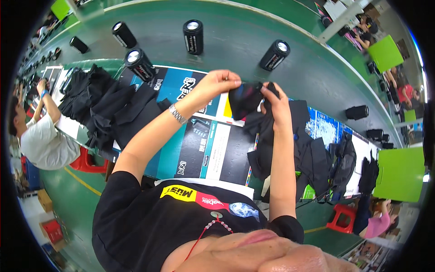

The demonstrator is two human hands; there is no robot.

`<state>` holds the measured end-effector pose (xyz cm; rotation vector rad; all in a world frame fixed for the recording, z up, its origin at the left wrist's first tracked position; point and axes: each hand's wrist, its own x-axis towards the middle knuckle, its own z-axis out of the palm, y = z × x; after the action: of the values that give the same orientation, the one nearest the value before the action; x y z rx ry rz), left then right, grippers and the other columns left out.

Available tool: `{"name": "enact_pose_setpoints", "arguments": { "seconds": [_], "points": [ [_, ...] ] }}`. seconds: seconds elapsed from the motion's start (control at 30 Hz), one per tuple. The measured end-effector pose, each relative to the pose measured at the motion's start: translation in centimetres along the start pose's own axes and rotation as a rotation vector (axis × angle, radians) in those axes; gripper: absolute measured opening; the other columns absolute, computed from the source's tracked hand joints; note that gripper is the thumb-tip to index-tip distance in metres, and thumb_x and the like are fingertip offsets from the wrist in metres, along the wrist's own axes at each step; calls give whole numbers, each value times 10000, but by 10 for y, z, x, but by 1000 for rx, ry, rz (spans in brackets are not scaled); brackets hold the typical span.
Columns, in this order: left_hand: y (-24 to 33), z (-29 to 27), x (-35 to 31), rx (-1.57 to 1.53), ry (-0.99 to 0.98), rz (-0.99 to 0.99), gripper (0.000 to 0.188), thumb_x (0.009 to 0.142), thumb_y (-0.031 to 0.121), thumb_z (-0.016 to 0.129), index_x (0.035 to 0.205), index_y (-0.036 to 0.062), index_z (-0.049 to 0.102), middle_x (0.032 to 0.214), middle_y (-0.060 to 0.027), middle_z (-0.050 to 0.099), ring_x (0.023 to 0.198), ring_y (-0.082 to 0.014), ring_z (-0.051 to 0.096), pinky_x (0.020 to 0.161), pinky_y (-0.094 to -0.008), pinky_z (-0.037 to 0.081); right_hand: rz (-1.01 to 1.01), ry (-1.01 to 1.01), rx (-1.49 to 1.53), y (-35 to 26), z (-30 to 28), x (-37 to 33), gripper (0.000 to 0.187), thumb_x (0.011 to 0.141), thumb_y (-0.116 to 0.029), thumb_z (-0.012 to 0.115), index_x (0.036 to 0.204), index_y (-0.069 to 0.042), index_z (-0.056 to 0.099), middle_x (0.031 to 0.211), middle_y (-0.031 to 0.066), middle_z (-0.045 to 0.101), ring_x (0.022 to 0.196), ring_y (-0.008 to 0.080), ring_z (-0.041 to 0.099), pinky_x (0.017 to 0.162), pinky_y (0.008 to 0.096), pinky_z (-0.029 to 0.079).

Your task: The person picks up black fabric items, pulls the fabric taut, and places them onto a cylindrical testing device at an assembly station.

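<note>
"Where's the black fabric piece (243, 102)?"

"Raised between my hands, above the printed sheets (219, 147). My left hand (220, 83) pinches its upper left edge between thumb and fingertips; my right hand (279, 108) grips the opposite upper side."

"Why both sides?"

"I'd say to spread the edge, since limp cloth would probably fold on itself. More dark cloth (259, 125) hangs beside my right hand; I can't tell whether it's joined on."

"And around that?"

"A black cloth heap (313, 156) lies to my right, a bigger pile (103, 111) to my left, both near, likely for easy reach. Beyond, on the long dark surface (233, 34), black cylinders (193, 38) mostly stand upright and apart, presumably so each can be grasped separately."
</note>
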<state>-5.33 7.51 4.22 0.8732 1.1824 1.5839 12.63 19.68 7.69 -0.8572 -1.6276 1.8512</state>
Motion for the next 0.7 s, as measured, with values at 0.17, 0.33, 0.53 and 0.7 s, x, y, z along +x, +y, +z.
{"name": "enact_pose_setpoints", "arguments": {
  "seconds": [0.17, 0.33, 0.53, 0.7],
  "points": [
    [7, 19, 96, 78, 105, 175, 187, 851, 156, 690, 940, -2, 646, 863, -10, 640, 736, -65, 562, 664, -207, 447, -281, 333, -220, -17, -21, 52, 105, 822, -113, 681, 866, -26, 642, 685, 13, 580, 500, 64, 488, 423, 243, 363],
    [5, 25, 200, 212, 196, 444, 202, 827, 130, 707, 916, -39, 641, 824, -37, 642, 688, -77, 557, 603, -223, 449, -720, 674, -747, -36, -43, 125, 214, 781, -169, 711, 950, -43, 671, 924, 203, 639, 868, 389, 614, 763, 426, 478],
    [-13, 46, 235, -83, 163, 78, 150, 877, 126, 639, 943, -8, 624, 826, -45, 627, 706, -91, 569, 655, -233, 463, -180, 550, -144, -22, -77, 173, 170, 810, -163, 696, 900, -21, 668, 912, 108, 650, 834, 237, 631, 680, 372, 494],
    [-8, 55, 243, -170, 166, -84, 125, 894, 96, 597, 915, -27, 593, 845, -68, 610, 742, -158, 618, 673, -288, 513, 93, 442, 282, -21, -97, 201, 95, 817, -128, 665, 808, -33, 669, 706, 81, 634, 619, 219, 610, 575, 344, 482]
  ]
}}
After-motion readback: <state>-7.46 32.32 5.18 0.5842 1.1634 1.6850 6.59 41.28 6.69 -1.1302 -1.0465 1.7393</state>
